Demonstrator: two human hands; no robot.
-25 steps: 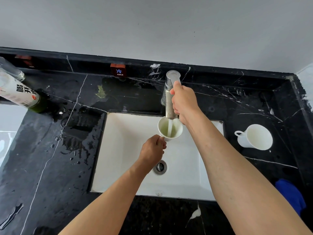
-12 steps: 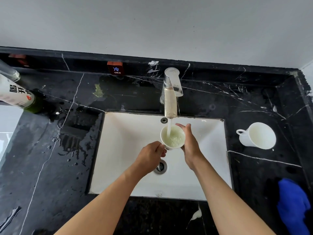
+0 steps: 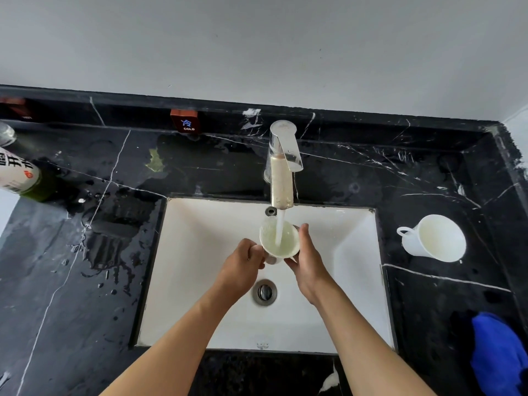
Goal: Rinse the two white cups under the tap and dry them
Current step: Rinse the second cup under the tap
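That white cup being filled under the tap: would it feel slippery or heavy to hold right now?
Probably slippery: the glossy white cup is wet under the running stream from the chrome tap. Likely heavier than empty, since water is pooling inside. It looks rigid and breakable, which may be why the left hand grips it while the right hand steadies its side.
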